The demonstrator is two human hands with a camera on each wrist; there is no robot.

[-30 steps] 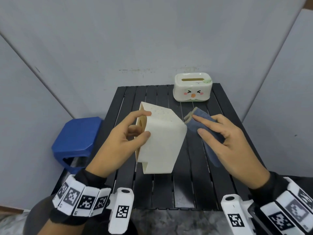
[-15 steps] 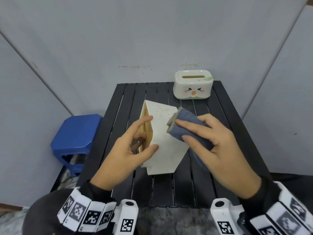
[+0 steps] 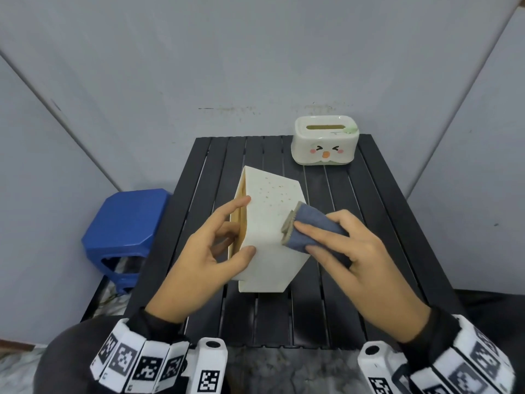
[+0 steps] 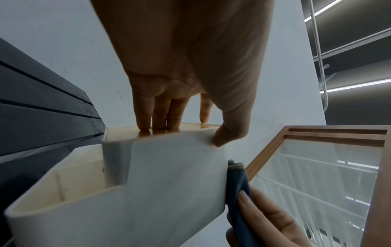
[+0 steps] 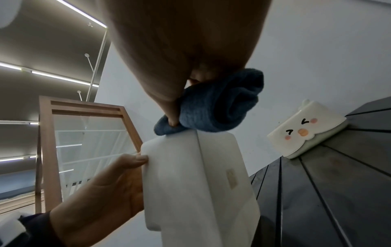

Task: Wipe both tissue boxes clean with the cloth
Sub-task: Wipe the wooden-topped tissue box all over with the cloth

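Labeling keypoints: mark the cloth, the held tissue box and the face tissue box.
cloth (image 3: 314,228): head view, on its blue folded top.
held tissue box (image 3: 267,223): head view, on the speckled upper face.
face tissue box (image 3: 325,150): head view, on the front wall with the printed face.

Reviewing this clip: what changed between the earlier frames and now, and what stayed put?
The right hand carried the blue cloth leftward from beside the plain white tissue box onto its speckled upper face, where the cloth now presses. The left hand kept its grip on the box's open end, holding it raised and tilted over the black slatted table. The face-printed tissue box stayed untouched at the far edge.
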